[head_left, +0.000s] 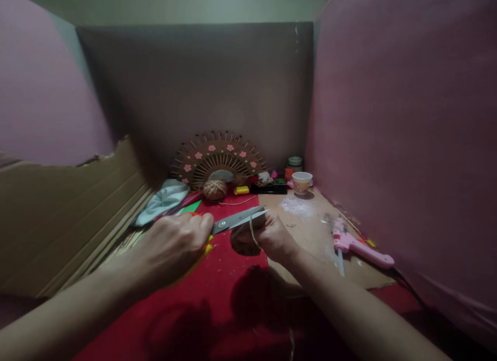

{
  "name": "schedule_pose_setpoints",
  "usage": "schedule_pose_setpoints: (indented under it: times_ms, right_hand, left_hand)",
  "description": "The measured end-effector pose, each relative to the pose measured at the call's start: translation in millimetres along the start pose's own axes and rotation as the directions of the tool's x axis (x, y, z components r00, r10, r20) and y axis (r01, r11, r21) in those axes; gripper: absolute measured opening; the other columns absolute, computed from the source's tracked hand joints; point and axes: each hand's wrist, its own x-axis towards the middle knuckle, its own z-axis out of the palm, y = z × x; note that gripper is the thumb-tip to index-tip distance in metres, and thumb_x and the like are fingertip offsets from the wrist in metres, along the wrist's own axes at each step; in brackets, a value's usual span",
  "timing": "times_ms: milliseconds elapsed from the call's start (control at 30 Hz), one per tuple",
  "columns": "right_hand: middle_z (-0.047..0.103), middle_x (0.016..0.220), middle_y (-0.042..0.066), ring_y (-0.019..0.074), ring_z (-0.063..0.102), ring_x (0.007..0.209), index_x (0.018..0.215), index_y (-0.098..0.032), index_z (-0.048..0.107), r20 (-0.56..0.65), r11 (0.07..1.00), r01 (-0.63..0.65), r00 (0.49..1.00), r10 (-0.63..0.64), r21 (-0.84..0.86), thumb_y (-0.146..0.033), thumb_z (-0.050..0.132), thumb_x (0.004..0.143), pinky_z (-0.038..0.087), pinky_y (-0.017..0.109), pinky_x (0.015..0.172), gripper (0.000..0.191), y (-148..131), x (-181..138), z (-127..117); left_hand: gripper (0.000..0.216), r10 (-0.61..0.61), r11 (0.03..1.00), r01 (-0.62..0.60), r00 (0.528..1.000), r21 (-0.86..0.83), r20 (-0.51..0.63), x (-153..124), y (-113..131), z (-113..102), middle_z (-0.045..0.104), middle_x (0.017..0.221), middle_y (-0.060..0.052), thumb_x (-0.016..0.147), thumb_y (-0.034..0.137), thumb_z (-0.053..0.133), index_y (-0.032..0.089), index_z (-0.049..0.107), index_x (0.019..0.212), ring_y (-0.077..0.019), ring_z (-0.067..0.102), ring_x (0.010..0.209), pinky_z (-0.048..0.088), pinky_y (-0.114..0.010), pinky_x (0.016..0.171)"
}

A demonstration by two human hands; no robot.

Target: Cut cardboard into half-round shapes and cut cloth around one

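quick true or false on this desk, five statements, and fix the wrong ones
1. The left hand holds the scissors. True.
2. The pink glue gun lies to the right of the right hand. True.
3. The right hand grips the pink glue gun. False: it holds a dark piece, with a twine strand near the scissors' blades.
4. The ball of twine lies in front of the fan. True.
5. The fan is plain. False: it bears pink flowers.
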Motion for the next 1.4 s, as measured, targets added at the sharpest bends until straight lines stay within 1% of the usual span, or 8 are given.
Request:
schedule_pose_setpoints:
  times_ms: [333,633,800,933,1033,1133,1233,1400]
  right_hand:
    - [0.065,0.059,0.003,0.0131,0.056,0.057,0.058,-0.017,0.072,0.035,0.999,0.003,0.999,-0.001,-0.041,-0.029,0.075,0.057,0.044,0.026,0.055,0.012,0.7,-1.0,1.1]
    - [0.060,0.050,0.000,0.0098,0.050,0.046,0.057,-0.015,0.070,-0.007,0.999,-0.038,0.999,0.039,0.020,-0.024,0.076,0.053,0.040,0.023,0.046,0.012,1.4,0.2,5.1]
    - [0.063,0.054,-0.001,0.0081,0.050,0.044,0.062,-0.016,0.070,0.023,0.997,-0.062,0.998,0.061,0.044,-0.019,0.074,0.056,0.037,0.020,0.042,0.008,-3.2,-1.3,2.7]
    - [0.065,0.055,-0.001,0.0076,0.050,0.043,0.068,-0.016,0.071,0.021,0.997,-0.073,0.997,0.072,0.031,-0.017,0.072,0.058,0.036,0.018,0.039,0.010,-4.6,-2.8,0.7]
    - [0.067,0.058,0.000,0.0102,0.055,0.048,0.068,-0.016,0.072,0.022,0.996,-0.069,0.997,0.068,0.061,-0.015,0.072,0.056,0.041,0.020,0.044,0.012,-4.4,-3.0,0.0]
    - [0.069,0.063,0.001,0.0129,0.060,0.057,0.067,-0.016,0.072,-0.021,0.990,-0.046,0.999,0.049,0.131,-0.014,0.073,0.053,0.047,0.024,0.056,0.014,-4.5,-2.2,-1.2]
    - [0.069,0.064,0.001,0.0133,0.061,0.058,0.066,-0.016,0.071,-0.048,0.986,-0.042,0.998,0.050,0.161,-0.013,0.072,0.054,0.047,0.026,0.060,0.012,-4.2,-1.3,-3.8]
    - [0.069,0.065,0.001,0.0127,0.060,0.058,0.067,-0.016,0.072,-0.032,0.987,-0.011,0.999,0.016,0.160,-0.012,0.071,0.056,0.047,0.025,0.059,0.012,1.1,0.7,-9.2]
  left_hand:
    - [0.019,-0.020,0.999,0.022,0.996,-0.026,0.082,1.7,2.9,-8.5,0.057,0.066,-0.007,0.080,0.007,0.035,0.016,0.051,0.078,-0.0222,0.058,0.061,0.041,-0.033,0.054]
    - [0.015,0.000,0.999,0.007,0.990,-0.046,0.143,1.5,3.7,-7.1,0.060,0.060,-0.005,0.082,0.012,0.036,0.017,0.049,0.078,-0.0223,0.058,0.048,0.031,-0.030,0.042]
    - [0.017,-0.209,0.966,0.231,0.963,-0.119,0.172,9.0,-7.7,-3.6,0.061,0.060,-0.007,0.081,0.013,0.032,0.016,0.049,0.081,-0.0202,0.059,0.049,0.029,-0.027,0.041]
    - [0.015,-0.368,0.722,0.397,0.914,-0.567,0.171,14.7,-9.6,13.6,0.062,0.065,-0.005,0.083,0.028,0.036,0.017,0.047,0.083,-0.0177,0.059,0.056,0.040,-0.026,0.048]
    - [0.024,-0.391,0.388,0.371,0.895,-0.844,0.213,21.1,0.5,25.1,0.066,0.075,-0.005,0.084,0.039,0.039,0.018,0.047,0.091,-0.0182,0.063,0.068,0.046,-0.027,0.056]
    - [0.034,-0.404,0.057,0.405,0.845,-0.913,0.349,30.2,12.9,23.9,0.068,0.077,-0.005,0.081,0.043,0.043,0.016,0.046,0.103,-0.0191,0.064,0.067,0.049,-0.030,0.056]
    - [0.040,-0.380,-0.077,0.371,0.847,-0.925,0.371,37.2,19.9,17.9,0.068,0.074,-0.004,0.077,0.045,0.049,0.015,0.047,0.102,-0.0175,0.061,0.056,0.050,-0.032,0.056]
    - [0.043,-0.346,-0.159,0.317,0.869,-0.935,0.354,40.1,23.5,25.4,0.061,0.064,0.001,0.072,0.044,0.057,0.016,0.049,0.104,-0.0143,0.055,0.047,0.048,-0.029,0.051]
